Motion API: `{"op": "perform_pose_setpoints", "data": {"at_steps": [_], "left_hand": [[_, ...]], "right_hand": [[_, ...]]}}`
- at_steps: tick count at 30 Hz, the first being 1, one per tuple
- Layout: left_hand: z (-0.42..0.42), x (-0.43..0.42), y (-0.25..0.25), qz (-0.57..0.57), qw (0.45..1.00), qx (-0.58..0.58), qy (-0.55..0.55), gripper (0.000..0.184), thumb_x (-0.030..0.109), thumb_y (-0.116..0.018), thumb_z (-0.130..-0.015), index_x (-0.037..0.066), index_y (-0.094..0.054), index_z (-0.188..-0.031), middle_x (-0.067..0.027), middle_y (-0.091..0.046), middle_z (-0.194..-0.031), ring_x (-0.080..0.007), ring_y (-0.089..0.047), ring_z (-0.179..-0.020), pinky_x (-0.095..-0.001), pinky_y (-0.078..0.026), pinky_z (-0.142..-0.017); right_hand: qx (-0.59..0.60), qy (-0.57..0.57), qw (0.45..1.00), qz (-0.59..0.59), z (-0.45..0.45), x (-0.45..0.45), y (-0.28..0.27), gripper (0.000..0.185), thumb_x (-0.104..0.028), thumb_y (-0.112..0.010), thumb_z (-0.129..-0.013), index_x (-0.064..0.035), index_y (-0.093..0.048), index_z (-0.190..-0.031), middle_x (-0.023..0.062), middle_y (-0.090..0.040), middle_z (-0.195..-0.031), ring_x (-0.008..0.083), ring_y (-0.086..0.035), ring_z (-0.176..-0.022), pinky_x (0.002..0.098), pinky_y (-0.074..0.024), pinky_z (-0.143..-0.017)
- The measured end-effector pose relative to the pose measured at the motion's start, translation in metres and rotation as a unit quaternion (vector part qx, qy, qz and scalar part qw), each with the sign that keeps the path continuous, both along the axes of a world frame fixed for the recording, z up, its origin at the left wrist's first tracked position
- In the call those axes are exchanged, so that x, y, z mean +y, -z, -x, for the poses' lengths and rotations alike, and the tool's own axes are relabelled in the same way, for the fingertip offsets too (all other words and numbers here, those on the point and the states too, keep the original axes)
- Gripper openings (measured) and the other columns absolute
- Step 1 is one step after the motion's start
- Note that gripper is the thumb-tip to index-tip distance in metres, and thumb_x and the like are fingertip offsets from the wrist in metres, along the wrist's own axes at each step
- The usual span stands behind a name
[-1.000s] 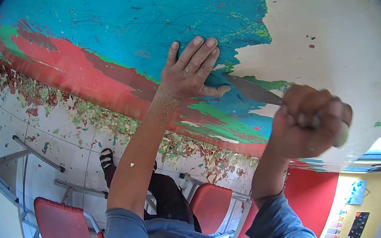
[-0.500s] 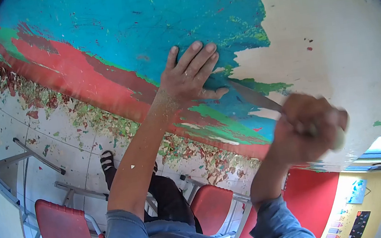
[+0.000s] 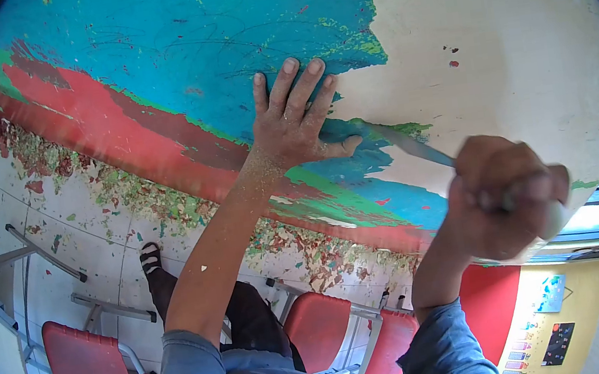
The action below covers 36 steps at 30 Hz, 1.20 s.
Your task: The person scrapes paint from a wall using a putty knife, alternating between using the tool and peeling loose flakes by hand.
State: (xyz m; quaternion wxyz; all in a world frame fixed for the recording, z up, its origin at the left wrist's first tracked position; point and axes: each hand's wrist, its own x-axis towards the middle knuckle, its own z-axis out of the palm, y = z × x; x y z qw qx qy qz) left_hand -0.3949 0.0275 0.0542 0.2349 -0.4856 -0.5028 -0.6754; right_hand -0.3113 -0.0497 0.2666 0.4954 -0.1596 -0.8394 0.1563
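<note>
My left hand (image 3: 291, 124) lies with fingers spread on the blue paint (image 3: 184, 58) of a large painted tabletop. My right hand (image 3: 508, 193) is closed around the handle of a scraper (image 3: 415, 147), most of the handle hidden by the fingers. Its thin metal blade points left, and the tip meets the ragged edge of green and blue paint just beyond my left thumb. Right of that edge the bare pale surface (image 3: 497, 78) shows. Along the near rim run red paint (image 3: 109, 121) and streaks of green.
Paint flakes (image 3: 158, 205) litter the tiled floor below the rim. Red chairs (image 3: 89, 370) with metal frames stand near my legs. One sandalled foot (image 3: 150, 258) shows on the floor. A yellow wall (image 3: 578, 294) with pictures is at the lower right.
The view has shifted, so the tabletop appears further left. My right hand stays closed on the scraper and appears further right and a little lower. My left hand remains flat on the surface.
</note>
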Motion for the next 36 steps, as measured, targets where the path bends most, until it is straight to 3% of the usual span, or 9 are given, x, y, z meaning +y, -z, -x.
{"op": "perform_pose_setpoints", "data": {"at_steps": [4,10,16,18,22,24,27,33,36], "left_hand": [[0.007,0.000,0.003,-0.005,0.998,0.062,-0.015,0.085,0.068,-0.047,-0.065,0.004,-0.041,-0.120,-0.0167,-0.035,-0.128,-0.0350,-0.025,-0.124,-0.0532,-0.008,-0.102],[0.007,-0.001,0.003,-0.002,0.998,0.066,-0.012,0.083,0.067,-0.046,-0.065,0.004,-0.042,-0.119,-0.0153,-0.037,-0.127,-0.0337,-0.025,-0.124,-0.0528,-0.009,-0.102],[0.007,0.000,0.005,-0.003,0.997,0.069,-0.014,0.081,0.067,-0.046,-0.067,0.005,-0.043,-0.119,-0.0144,-0.037,-0.127,-0.0336,-0.026,-0.123,-0.0522,-0.009,-0.102],[0.006,-0.002,0.006,0.001,0.998,0.066,-0.011,0.081,0.067,-0.045,-0.067,0.005,-0.043,-0.119,-0.0143,-0.037,-0.127,-0.0335,-0.026,-0.124,-0.0521,-0.008,-0.102],[0.007,0.000,0.005,0.002,0.998,0.067,-0.010,0.081,0.067,-0.045,-0.067,0.005,-0.043,-0.119,-0.0143,-0.037,-0.127,-0.0335,-0.027,-0.123,-0.0522,-0.008,-0.102],[0.006,-0.002,0.005,0.004,0.998,0.065,-0.007,0.081,0.067,-0.045,-0.067,0.005,-0.043,-0.119,-0.0143,-0.037,-0.127,-0.0334,-0.026,-0.124,-0.0522,-0.008,-0.102],[0.008,0.001,0.004,-0.004,0.998,0.067,-0.012,0.080,0.067,-0.045,-0.067,0.006,-0.043,-0.119,-0.0143,-0.037,-0.127,-0.0334,-0.027,-0.124,-0.0523,-0.008,-0.102],[0.010,0.001,0.004,-0.005,0.997,0.071,-0.018,0.079,0.066,-0.044,-0.068,0.006,-0.043,-0.119,-0.0142,-0.037,-0.127,-0.0333,-0.027,-0.123,-0.0518,-0.009,-0.102],[0.005,-0.003,0.006,0.004,0.998,0.069,-0.011,0.079,0.066,-0.044,-0.068,0.007,-0.043,-0.119,-0.0144,-0.038,-0.127,-0.0333,-0.026,-0.123,-0.0518,-0.008,-0.102]], "right_hand": [[0.060,-0.172,0.979,0.086,-0.003,0.005,0.001,0.016,-0.015,-0.043,-0.080,-0.0065,-0.034,-0.071,0.0103,-0.045,-0.054,0.0171,-0.042,-0.041,0.0266,-0.0343,-0.034],[0.025,0.127,0.989,-0.071,0.003,-0.004,0.022,0.008,-0.008,-0.049,-0.071,-0.0041,-0.046,-0.077,0.0076,-0.047,-0.055,0.0217,-0.047,-0.048,0.0275,-0.0387,-0.038],[0.031,-0.045,0.998,0.001,0.006,-0.004,0.011,0.011,-0.013,-0.042,-0.077,-0.0070,-0.038,-0.069,0.0066,-0.040,-0.053,0.0161,-0.033,-0.042,0.0278,-0.0284,-0.036],[0.049,0.049,0.997,-0.040,0.019,-0.008,0.019,0.020,-0.017,-0.037,-0.081,-0.0097,-0.034,-0.062,0.0020,-0.031,-0.047,0.0080,-0.020,-0.035,0.0240,-0.0198,-0.034],[0.051,0.078,0.995,-0.035,0.013,-0.006,0.019,0.011,-0.011,-0.043,-0.080,-0.0060,-0.040,-0.071,0.0071,-0.039,-0.051,0.0144,-0.034,-0.040,0.0263,-0.0275,-0.033],[0.080,-0.031,0.992,0.089,0.017,-0.004,0.022,0.010,-0.008,-0.047,-0.078,-0.0032,-0.042,-0.070,0.0087,-0.043,-0.053,0.0179,-0.042,-0.042,0.0278,-0.0331,-0.033],[0.015,0.042,0.998,-0.051,0.017,-0.007,0.014,0.013,-0.002,-0.055,-0.073,-0.0037,-0.042,-0.070,0.0072,-0.044,-0.053,0.0182,-0.044,-0.042,0.0275,-0.0353,-0.034],[0.115,-0.091,0.988,0.050,0.015,-0.001,0.017,0.010,-0.010,-0.037,-0.078,-0.0076,-0.037,-0.068,0.0057,-0.034,-0.046,0.0093,-0.024,-0.033,0.0240,-0.0178,-0.030],[0.095,0.035,0.994,0.048,0.022,-0.006,0.025,0.015,-0.013,-0.038,-0.078,-0.0095,-0.034,-0.064,0.0026,-0.030,-0.046,0.0086,-0.022,-0.035,0.0239,-0.0178,-0.032]]}}
